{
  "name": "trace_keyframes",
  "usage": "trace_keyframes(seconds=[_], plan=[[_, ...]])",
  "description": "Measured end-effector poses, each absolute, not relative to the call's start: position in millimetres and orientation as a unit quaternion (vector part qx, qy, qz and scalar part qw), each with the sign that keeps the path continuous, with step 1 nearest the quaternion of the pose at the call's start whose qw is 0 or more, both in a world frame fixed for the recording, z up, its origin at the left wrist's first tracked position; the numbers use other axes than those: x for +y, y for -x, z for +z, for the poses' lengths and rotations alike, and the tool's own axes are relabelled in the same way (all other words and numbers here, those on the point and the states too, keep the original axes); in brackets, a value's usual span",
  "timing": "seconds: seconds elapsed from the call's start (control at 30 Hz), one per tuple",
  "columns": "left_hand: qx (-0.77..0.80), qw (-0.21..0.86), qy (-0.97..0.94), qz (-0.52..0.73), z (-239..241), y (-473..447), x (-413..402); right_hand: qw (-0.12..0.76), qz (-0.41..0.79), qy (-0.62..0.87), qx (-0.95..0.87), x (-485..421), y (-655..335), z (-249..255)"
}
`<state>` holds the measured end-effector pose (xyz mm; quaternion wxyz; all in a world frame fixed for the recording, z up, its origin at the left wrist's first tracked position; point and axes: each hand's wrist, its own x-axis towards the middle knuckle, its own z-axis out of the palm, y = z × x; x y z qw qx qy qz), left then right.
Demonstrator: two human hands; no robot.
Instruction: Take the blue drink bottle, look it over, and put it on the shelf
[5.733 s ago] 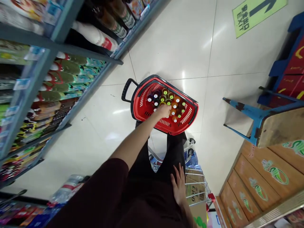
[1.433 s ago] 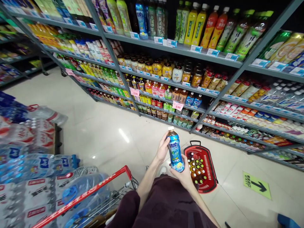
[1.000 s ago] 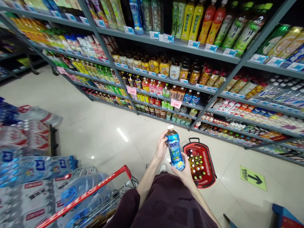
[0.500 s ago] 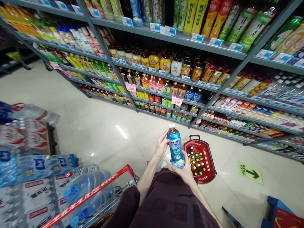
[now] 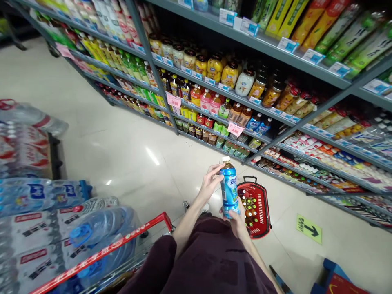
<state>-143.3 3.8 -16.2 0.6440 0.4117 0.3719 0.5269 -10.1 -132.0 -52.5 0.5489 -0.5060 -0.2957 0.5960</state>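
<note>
A blue-labelled drink bottle (image 5: 229, 190) with a white cap is held upright, tilted slightly, in front of my body. My right hand (image 5: 237, 218) wraps round its lower end, with the thumb across the front. At the upper part, my left hand (image 5: 210, 180) has its fingers on the shoulder and the label's left edge. Part of the label's large lettering has turned out of sight. Behind the bottle, a red shopping basket (image 5: 262, 204) stands on the floor with several capped bottles (image 5: 251, 206) in it.
Drink shelves (image 5: 214, 87) run across the front. On my left are a cart with a red handle (image 5: 101, 257), packs of bottled water (image 5: 36, 241) and large water jugs (image 5: 104, 228). A yellow-green arrow sign (image 5: 309, 229) lies on the floor; a blue-and-red display (image 5: 337, 281) stands lower right.
The bottle has been turned in my hands, so its large lettering faces right and the label's side shows. My view has shifted, with the shelves appearing larger.
</note>
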Motion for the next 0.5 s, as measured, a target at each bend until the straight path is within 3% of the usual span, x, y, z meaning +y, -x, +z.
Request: trace_keyframes(seconds=[0.27,0.5], plan=[[0.306,0.643,-0.321,0.624,1.3,151.2,11.8,0.445,0.736,0.442,-0.255,-95.9,-5.6,-32.7],[0.298,0.592,-0.362,0.656,20.5,170.3,34.1,0.344,0.842,0.259,-0.325,-43.8,-6.5,-37.5]])
